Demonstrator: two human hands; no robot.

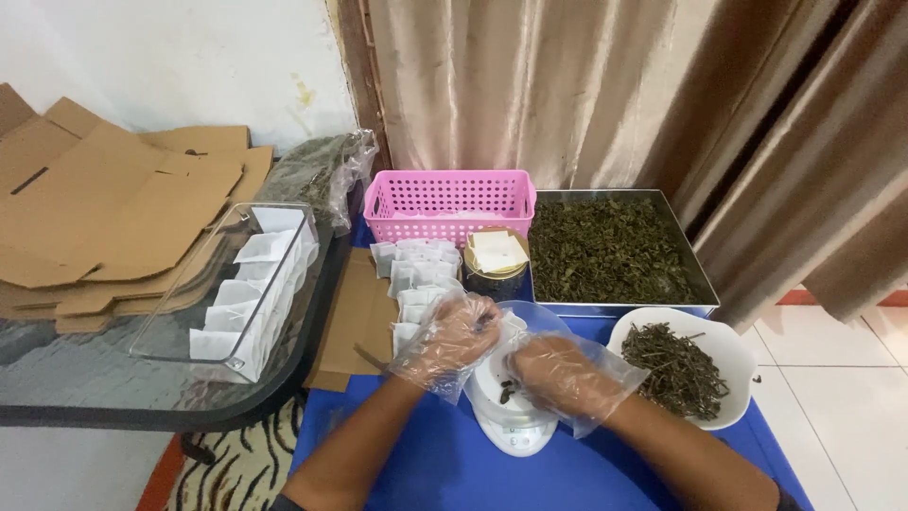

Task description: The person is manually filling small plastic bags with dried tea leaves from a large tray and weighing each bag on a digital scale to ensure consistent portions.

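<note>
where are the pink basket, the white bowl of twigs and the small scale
pink basket [449, 203], head view, on its front mesh wall
white bowl [733, 343], head view, on its bare right rim
small scale [515, 437], head view, on its white front edge

Flattened brown cardboard boxes [104, 208] lay on the glass table [85, 378]; a pink perforated plastic basket [449, 203] stood beside the curtain [567, 85].

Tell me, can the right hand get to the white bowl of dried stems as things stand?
Probably yes. The right hand is over the small white scale, and the white bowl of dried stems sits open just beside it, with nothing in between.
</note>
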